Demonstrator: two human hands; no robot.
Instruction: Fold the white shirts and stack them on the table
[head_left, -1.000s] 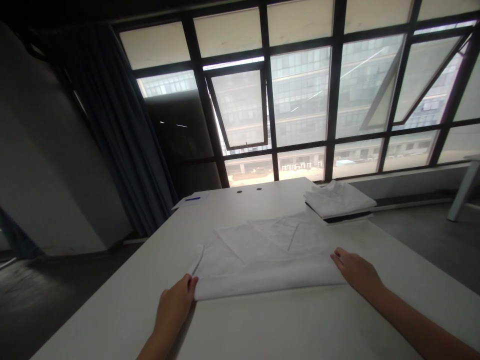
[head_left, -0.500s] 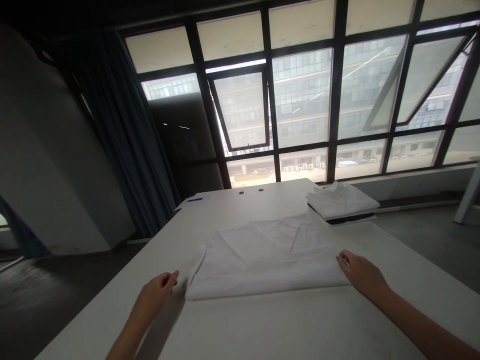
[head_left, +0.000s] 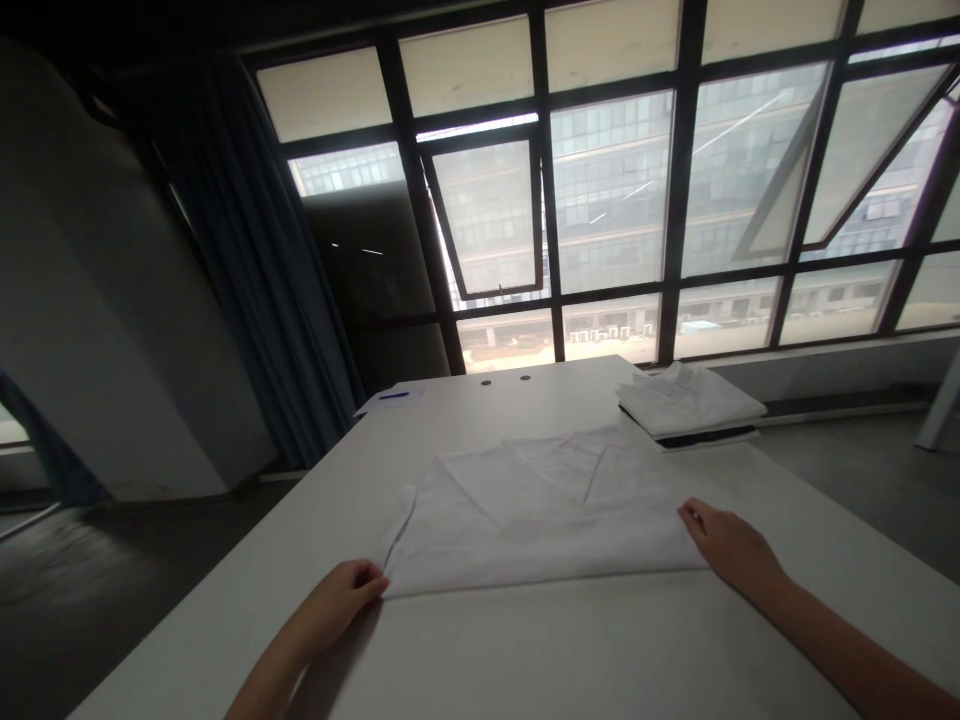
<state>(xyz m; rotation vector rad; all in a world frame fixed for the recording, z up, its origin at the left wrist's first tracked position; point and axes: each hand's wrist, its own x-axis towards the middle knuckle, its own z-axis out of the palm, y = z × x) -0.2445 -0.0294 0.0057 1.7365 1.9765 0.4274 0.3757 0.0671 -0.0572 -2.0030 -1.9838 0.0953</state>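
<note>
A white garment (head_left: 525,510), which looks like a folded shirt, lies flat on the white table (head_left: 570,650), its straight folded edge facing me. At its near left corner, my left hand (head_left: 349,595) has thumb and fingers pinched on the cloth. My right hand (head_left: 727,540) pinches the garment's right edge, fingers closed around the fabric. A narrow dark gap shows between layers at the garment's left side. The bits of cloth inside both pinches are mostly hidden by the fingers.
A stack of folded clothes (head_left: 686,402), white above with a dark layer lower down, sits at the table's right edge. Paper with a blue pen (head_left: 394,395) lies at the far left corner. Beyond stand a blue curtain (head_left: 262,270) and windows.
My left hand has moved right from beside the garment and closed on its near left corner. My right hand stays at the right edge. The view has shifted slightly.
</note>
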